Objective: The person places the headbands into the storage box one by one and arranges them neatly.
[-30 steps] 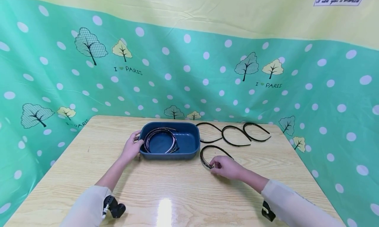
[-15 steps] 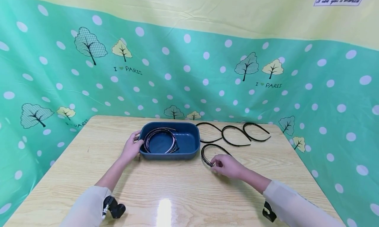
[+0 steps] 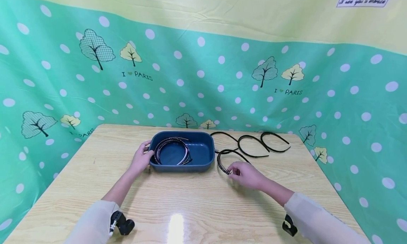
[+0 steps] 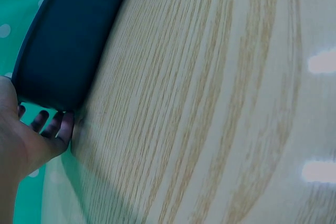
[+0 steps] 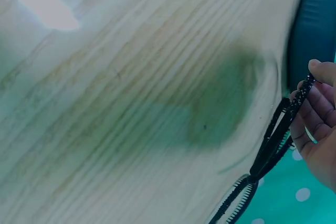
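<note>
In the head view, my left hand [image 3: 141, 160] holds the left end of a dark blue plastic bin [image 3: 182, 168]. Its thumb lies at the rim, and the left wrist view shows the fingers against the bin's end wall [image 4: 65, 40]. Inside, toward the left, rests a nested coil of toothed headbands [image 3: 157, 152]. To the right of the bin my right hand [image 3: 248, 175] pinches one end of a black toothed headband [image 3: 220, 162] between thumb and fingers. A speckled stretch of that headband [image 5: 300, 98] shows at the fingertips in the right wrist view.
Behind the right hand lie three more black headbands on the wooden table [image 3: 178, 198]: a left one [image 3: 224, 132], a middle one [image 3: 239, 143] and a right one [image 3: 261, 138]. A green polka-dot curtain [image 3: 203, 85] hangs behind the table.
My right hand has risen slightly with the pinched headband, which shifts upward in the head view and now overlaps the left headband behind it. The left hand and the bin stay put.
</note>
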Demonstrator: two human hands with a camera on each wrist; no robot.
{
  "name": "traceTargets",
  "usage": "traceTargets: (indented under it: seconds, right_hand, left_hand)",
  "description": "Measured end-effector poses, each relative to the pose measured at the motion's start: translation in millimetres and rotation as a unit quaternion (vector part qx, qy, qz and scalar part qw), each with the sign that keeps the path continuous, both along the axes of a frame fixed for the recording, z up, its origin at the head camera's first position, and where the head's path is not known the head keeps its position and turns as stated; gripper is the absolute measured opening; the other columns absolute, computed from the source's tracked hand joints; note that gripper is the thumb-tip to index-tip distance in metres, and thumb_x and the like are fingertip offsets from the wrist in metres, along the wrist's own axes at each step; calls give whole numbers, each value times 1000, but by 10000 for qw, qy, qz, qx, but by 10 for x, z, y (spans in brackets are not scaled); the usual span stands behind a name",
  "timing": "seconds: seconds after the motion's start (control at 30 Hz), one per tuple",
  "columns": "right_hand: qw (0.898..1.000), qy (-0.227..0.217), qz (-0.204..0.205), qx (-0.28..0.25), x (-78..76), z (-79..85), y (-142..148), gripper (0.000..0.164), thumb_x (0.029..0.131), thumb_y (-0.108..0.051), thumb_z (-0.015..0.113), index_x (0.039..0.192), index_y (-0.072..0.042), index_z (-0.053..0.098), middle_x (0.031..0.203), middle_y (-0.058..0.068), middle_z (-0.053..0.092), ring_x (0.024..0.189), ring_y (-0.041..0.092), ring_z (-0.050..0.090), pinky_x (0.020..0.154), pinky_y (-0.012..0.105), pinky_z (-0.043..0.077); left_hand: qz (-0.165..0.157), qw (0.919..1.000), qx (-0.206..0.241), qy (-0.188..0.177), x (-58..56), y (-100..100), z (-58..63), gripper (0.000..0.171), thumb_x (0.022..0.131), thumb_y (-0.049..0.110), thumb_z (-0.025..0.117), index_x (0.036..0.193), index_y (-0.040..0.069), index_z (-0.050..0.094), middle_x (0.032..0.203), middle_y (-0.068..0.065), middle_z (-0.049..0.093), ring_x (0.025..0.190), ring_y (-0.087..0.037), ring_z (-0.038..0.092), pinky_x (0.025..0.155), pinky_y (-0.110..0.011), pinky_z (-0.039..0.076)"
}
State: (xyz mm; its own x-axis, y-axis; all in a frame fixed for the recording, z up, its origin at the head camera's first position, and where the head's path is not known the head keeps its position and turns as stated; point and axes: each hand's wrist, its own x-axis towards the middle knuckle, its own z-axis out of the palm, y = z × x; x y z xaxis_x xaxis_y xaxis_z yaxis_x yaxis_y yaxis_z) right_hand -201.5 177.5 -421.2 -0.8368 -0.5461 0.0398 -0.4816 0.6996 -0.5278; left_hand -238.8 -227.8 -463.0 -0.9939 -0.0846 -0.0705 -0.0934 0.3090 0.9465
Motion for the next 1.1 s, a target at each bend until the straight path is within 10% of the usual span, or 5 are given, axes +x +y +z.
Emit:
traceTargets:
  seconds: [1.1]
  right_hand:
    - [9995, 227, -74, -182, -122, 352, -147, 20, 87, -18, 64, 103, -6, 66, 75, -5, 57, 74, 7, 53, 63, 21, 46]
  left_hand:
    - [22, 10000, 39, -2, 10, 5, 24, 54, 94, 11, 39, 147, 8, 26, 135, -27, 41, 117, -38, 49, 78, -27, 51]
